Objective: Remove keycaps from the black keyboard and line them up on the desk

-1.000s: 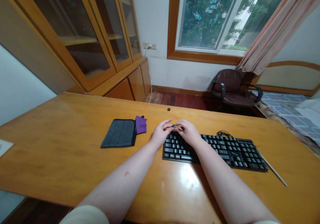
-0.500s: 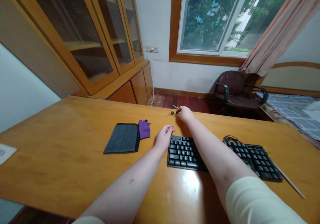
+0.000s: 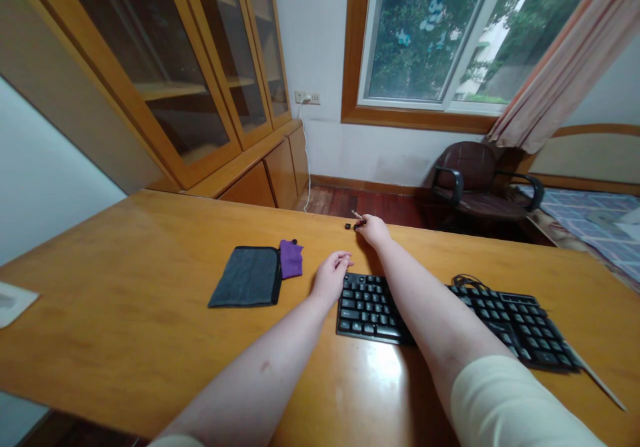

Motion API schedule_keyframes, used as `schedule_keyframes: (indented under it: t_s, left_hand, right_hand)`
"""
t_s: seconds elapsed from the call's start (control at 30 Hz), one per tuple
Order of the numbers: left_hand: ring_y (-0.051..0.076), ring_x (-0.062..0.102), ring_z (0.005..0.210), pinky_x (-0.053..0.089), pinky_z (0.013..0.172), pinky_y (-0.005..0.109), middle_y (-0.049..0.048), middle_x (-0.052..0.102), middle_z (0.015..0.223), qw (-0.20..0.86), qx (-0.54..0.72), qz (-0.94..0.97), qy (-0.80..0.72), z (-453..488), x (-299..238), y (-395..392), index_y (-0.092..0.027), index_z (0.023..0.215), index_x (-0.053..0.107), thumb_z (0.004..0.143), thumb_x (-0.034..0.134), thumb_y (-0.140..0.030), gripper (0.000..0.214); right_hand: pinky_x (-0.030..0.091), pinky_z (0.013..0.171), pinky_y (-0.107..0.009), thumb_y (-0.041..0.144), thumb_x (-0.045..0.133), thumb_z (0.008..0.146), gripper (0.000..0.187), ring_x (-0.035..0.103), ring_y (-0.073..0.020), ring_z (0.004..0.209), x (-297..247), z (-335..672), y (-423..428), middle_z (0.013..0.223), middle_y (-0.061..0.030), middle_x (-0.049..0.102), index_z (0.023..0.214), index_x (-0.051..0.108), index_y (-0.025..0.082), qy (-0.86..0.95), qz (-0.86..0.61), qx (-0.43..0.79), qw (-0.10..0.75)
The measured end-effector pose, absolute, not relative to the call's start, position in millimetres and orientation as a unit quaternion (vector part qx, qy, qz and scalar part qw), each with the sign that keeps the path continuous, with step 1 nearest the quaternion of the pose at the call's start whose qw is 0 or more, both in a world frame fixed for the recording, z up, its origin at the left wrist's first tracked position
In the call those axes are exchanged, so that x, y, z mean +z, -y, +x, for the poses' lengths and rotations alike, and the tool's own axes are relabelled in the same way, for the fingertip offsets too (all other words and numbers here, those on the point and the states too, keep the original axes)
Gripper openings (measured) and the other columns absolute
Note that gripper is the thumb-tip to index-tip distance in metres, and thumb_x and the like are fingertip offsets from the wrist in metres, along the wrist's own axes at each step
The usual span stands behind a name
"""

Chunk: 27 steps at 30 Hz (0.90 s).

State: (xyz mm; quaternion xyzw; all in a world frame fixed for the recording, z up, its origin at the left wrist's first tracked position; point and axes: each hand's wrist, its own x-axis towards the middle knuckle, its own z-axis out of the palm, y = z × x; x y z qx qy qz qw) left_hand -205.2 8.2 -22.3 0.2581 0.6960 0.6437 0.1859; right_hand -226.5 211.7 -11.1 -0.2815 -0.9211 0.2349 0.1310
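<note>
A black keyboard (image 3: pixel 367 306) lies on the wooden table, its middle hidden under my right forearm. My left hand (image 3: pixel 331 276) rests by its upper left corner, fingers loosely bent and apart, with nothing visible in them. Beyond the keyboard, near the table's far edge, my right hand (image 3: pixel 375 231) is closed on a thin metal tool (image 3: pixel 357 214) whose tip points up and left; its exact kind is too small to make out. Small black keycaps (image 3: pixel 347 226) sit on the table just beside those fingers, one partly covered by them.
Left of the keyboard lie a dark grey cloth (image 3: pixel 245 277) and a purple cloth piece (image 3: pixel 291 260). A coiled black cable (image 3: pixel 469 281) and a pale thin stick (image 3: pixel 603 386) are on the right. An armchair (image 3: pixel 470 174) stands beyond the table (image 3: pixel 125 287).
The view has shifted slightly. My right hand stays by the keycaps with the metal tool, which has tilted a little; my left hand keeps its place by the keyboard corner.
</note>
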Motion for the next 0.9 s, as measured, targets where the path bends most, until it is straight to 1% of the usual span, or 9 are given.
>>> schedule_keyframes:
  t_s: [0.3,0.53,0.6,0.7,0.77,0.83,0.87,0.9]
  left_hand:
    - [0.018,0.063,0.085,0.046,0.079,0.031,0.0072,0.066,0.085,0.194,0.643,0.257,-0.696,-204.2,-20.0,-8.2,-0.016,0.094,0.058,0.083,0.047,-0.03,0.021]
    - [0.017,0.063,0.085,0.046,0.079,0.031,0.0064,0.067,0.085,0.195,0.648,0.253,-0.691,-203.9,-19.1,-8.3,-0.016,0.094,0.058,0.082,0.047,-0.029,0.02]
    - [0.017,0.063,0.085,0.046,0.079,0.03,0.0058,0.067,0.085,0.194,0.644,0.257,-0.693,-204.1,-21.0,-8.7,-0.016,0.094,0.059,0.081,0.049,-0.028,0.02]
    - [0.017,0.062,0.084,0.046,0.078,0.03,0.0044,0.067,0.084,0.185,0.624,0.277,-0.706,-204.8,-25.1,-9.6,-0.017,0.093,0.061,0.08,0.052,-0.029,0.02]
    - [0.017,0.061,0.082,0.047,0.077,0.029,0.0034,0.067,0.085,0.172,0.61,0.29,-0.717,-205.1,-26.9,-9.8,-0.018,0.092,0.063,0.079,0.053,-0.029,0.02]
    - [0.016,0.061,0.082,0.047,0.077,0.029,0.003,0.067,0.087,0.16,0.601,0.3,-0.723,-204.6,-26.7,-9.2,-0.018,0.092,0.063,0.08,0.052,-0.029,0.02]
    - [0.016,0.061,0.082,0.047,0.077,0.029,0.0029,0.067,0.088,0.155,0.596,0.307,-0.725,-203.6,-25.6,-8.5,-0.018,0.093,0.063,0.08,0.052,-0.029,0.02]
    - [0.016,0.061,0.083,0.047,0.078,0.029,0.0029,0.067,0.089,0.148,0.588,0.317,-0.729,-202.1,-23.7,-7.5,-0.019,0.093,0.063,0.081,0.05,-0.028,0.02]
  right_hand:
    - [0.04,0.066,-0.023,0.025,0.066,0.068,0.013,0.06,-0.0157,0.076,-9.4,-226.7,-209.7,0.082,-0.0016,0.067,0.08,0.064,0.022,0.922,-0.278,0.235,0.129]
    - [0.041,0.067,-0.024,0.024,0.067,0.065,0.022,0.059,-0.0176,0.079,-0.2,-224.0,-204.0,0.088,-0.0048,0.067,0.087,0.064,0.021,0.918,-0.278,0.241,0.145]
    - [0.041,0.067,-0.026,0.025,0.063,0.069,0.02,0.059,-0.0183,0.079,9.1,-222.0,-202.2,0.088,-0.0061,0.066,0.088,0.063,0.02,0.916,-0.279,0.242,0.157]
    - [0.041,0.068,-0.026,0.027,0.052,0.076,0.017,0.058,-0.0173,0.077,28.4,-211.3,-200.1,0.085,-0.0056,0.065,0.086,0.063,0.019,0.911,-0.271,0.25,0.186]
    - [0.042,0.067,-0.026,0.027,0.045,0.08,0.021,0.057,-0.0165,0.073,41.2,-195.4,-197.9,0.078,-0.0044,0.064,0.086,0.062,0.018,0.898,-0.247,0.289,0.223]
    - [0.043,0.067,-0.027,0.027,0.037,0.083,0.028,0.056,-0.0161,0.07,50.6,-171.7,-193.5,0.074,-0.0037,0.061,0.085,0.062,0.017,0.874,-0.207,0.353,0.261]
    - [0.044,0.069,-0.028,0.027,0.035,0.084,0.03,0.057,-0.0163,0.072,53.6,-158.0,-190.2,0.075,-0.0041,0.06,0.083,0.063,0.017,0.866,-0.187,0.371,0.277]
    - [0.044,0.074,-0.029,0.03,0.037,0.084,0.03,0.057,-0.0169,0.078,55.2,-143.7,-186.2,0.08,-0.005,0.06,0.082,0.065,0.017,0.868,-0.159,0.371,0.289]
